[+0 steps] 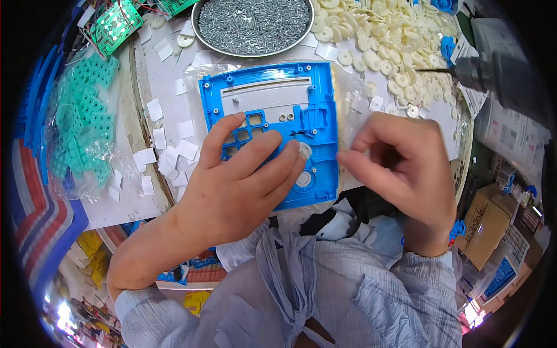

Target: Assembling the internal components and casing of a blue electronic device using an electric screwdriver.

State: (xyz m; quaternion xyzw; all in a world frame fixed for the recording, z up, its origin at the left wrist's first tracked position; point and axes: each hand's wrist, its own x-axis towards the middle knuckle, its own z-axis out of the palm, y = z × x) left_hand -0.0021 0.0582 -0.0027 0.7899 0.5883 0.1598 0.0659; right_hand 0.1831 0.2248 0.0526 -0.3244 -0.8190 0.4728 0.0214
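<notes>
A blue plastic housing [325,136] lies hollow side up in front of me, with posts, square openings and a pale strip across its far part. My left hand [238,174] rests on it with the fingers apart, across the square openings. Its rightmost fingertips touch a small white disc [304,151] above a round opening. Close to the housing's right edge, my right hand [406,162] is closed in a pinch. Whatever lies between its thumb and fingers is hidden.
A metal bowl [252,53] of screws stands beyond the housing. Cream plastic discs [400,43] are heaped at the far right, near a dark power screwdriver [487,72]. Teal rubber pads [87,116] in clear plastic, scattered white squares [155,110] and green circuit boards [116,26] lie leftward.
</notes>
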